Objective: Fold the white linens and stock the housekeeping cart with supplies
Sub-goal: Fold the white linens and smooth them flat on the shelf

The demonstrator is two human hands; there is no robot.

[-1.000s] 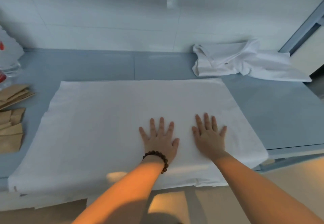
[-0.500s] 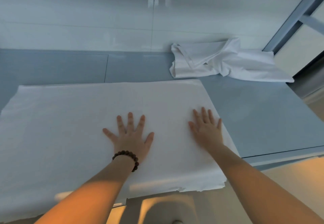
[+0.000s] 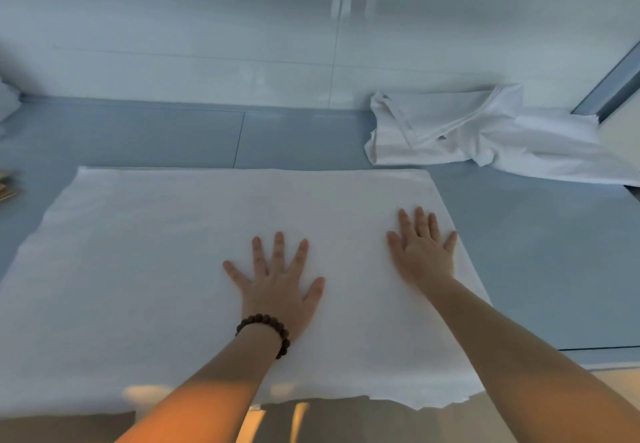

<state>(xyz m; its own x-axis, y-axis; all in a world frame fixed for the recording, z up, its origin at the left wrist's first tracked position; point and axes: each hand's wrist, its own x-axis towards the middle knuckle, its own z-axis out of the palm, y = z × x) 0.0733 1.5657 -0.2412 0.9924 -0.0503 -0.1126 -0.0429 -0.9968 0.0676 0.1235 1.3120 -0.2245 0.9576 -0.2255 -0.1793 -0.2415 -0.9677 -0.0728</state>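
White linen [image 3: 173,269] lies flat under left hand [image 3: 277,286], right hand [image 3: 424,255].

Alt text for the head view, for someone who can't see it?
On a white linen spread over a blue-grey counter, the left hand and right hand lie flat and splayed. A crumpled white cloth sits behind it at the right.
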